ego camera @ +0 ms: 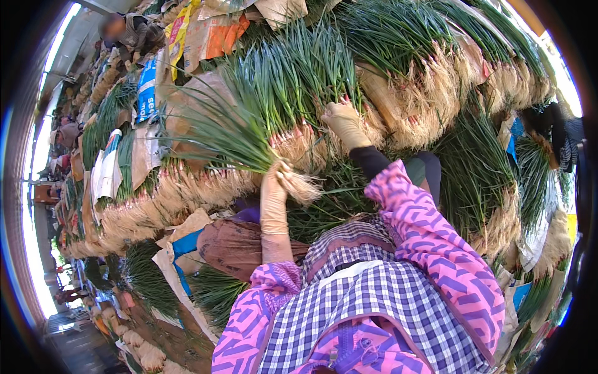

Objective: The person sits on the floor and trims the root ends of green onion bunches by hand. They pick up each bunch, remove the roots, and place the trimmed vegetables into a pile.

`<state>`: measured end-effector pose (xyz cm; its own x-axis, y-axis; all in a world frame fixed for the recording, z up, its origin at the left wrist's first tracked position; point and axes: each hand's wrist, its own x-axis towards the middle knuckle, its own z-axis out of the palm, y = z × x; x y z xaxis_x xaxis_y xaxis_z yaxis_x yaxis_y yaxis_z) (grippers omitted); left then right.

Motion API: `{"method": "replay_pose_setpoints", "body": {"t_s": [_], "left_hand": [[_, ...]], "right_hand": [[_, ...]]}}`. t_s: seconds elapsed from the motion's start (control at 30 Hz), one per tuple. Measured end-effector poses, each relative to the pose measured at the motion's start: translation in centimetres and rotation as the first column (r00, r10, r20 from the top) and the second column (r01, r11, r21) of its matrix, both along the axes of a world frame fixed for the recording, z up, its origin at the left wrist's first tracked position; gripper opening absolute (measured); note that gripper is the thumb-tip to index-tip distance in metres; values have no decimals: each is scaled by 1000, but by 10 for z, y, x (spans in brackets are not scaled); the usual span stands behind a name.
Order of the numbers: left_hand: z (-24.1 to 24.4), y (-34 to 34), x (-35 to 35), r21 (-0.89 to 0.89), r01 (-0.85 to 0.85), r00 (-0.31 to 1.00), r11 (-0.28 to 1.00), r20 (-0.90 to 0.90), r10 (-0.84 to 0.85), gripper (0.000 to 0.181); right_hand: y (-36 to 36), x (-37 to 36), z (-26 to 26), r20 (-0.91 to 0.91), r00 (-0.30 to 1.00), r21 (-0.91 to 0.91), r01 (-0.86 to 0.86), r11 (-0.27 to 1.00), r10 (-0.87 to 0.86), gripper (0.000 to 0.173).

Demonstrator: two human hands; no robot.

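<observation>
My left hand (276, 180), in a pale glove, is closed round a bunch of green-leaved allium plants (247, 145); the leaves fan out to the upper left and the pale roots hang to the right. Up and to the right, my right hand (342, 122), gloved too, touches the stem bases of a row of similar plants (299, 89) lying side by side. Its fingers are bent, and their grip on any stems cannot be made out. Reddish stem bases and long straw-coloured roots (306, 148) face me along this row.
More rows of plants (397, 37) with tangled roots lie beyond and to the right (481, 168). Paper and plastic sacks (147, 91) are spread among them. Loose leaves (331, 196) lie before my lap. Another person (135, 35) bends over plants at the far upper left.
</observation>
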<state>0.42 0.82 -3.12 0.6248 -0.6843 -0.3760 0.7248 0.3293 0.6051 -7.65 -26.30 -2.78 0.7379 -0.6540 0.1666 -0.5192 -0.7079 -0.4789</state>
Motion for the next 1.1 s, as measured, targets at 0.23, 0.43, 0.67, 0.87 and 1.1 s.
{"method": "replay_pose_setpoints", "body": {"t_s": [0.23,0.43,0.67,0.87,1.1], "left_hand": [[87,9,-36,-188,-166,975,968,116,190,40],[95,6,-19,-235,-19,982,972,178,62,58],[34,-25,-41,-165,254,963,953,-46,-265,22],[1,-37,-41,82,261,965,962,-62,-257,19],[3,-51,-72,238,185,981,953,5,-192,8]], "right_hand": [[10,-73,-4,78,985,310,-168,936,152,20],[7,-108,-19,93,985,169,-158,973,144,24],[-25,-65,2,-26,982,339,185,922,-188,45],[94,-110,31,147,954,519,-301,800,263,36],[72,-91,25,131,991,755,-91,650,-13,40]]}}
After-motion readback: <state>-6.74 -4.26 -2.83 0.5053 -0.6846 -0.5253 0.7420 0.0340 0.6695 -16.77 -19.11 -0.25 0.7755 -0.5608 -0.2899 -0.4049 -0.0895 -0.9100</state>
